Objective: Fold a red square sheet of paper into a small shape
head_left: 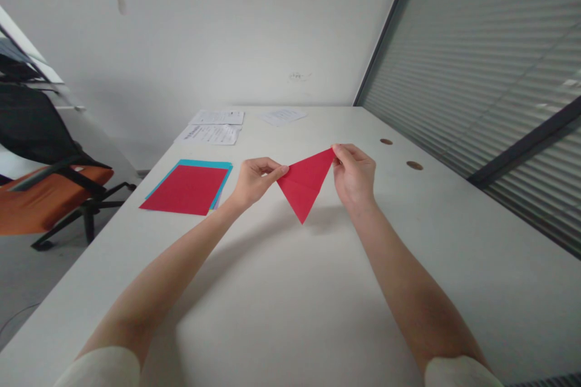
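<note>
A red sheet of paper, folded into a triangle, hangs above the white table with one point facing down. My left hand pinches its left corner between thumb and fingers. At the upper right corner, my right hand grips the paper the same way, a little higher. A faint crease runs across the triangle's face. Its shadow falls on the tabletop below, so it is raised off the surface.
Left of my hands lies a stack of coloured paper, red on top with blue beneath. Printed sheets rest at the table's far end. Two round holes mark the right side. An orange-seated chair stands beyond the left edge.
</note>
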Demonstrator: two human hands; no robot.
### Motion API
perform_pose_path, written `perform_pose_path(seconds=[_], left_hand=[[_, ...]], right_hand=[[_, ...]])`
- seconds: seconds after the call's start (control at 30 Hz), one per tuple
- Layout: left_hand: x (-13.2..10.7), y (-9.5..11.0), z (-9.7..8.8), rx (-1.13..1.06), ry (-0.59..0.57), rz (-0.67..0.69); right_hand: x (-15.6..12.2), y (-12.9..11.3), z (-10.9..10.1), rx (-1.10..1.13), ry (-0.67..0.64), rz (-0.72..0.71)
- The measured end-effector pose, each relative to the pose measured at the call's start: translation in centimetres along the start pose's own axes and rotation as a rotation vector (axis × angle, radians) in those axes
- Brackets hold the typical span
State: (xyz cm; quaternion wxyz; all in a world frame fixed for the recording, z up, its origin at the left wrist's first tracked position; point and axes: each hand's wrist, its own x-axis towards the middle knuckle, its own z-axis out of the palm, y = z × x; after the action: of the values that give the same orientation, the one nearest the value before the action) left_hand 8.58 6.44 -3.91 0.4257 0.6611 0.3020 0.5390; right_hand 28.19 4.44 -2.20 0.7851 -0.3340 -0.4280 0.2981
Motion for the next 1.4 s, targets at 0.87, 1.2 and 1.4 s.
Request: perform_pose_path(seconds=[0.87,1.2,1.4], left_hand=[[-0.1,1.0,-1.1,0.575,-0.243,0.541],[-0.1,0.5,-0.8,0.186,-0.043,0.094],[0.6,0.8,-1.6,0.012,0.04,-0.005]], right_hand=[[-1.5,-2.2,-0.2,-1.083,-0.791,-0.624],[-1.2,-2.1,-0.4,-1.075,-0.733,-0.661],[0.1,-2.0,-1.9,-1.135,-0.679,-0.691]])
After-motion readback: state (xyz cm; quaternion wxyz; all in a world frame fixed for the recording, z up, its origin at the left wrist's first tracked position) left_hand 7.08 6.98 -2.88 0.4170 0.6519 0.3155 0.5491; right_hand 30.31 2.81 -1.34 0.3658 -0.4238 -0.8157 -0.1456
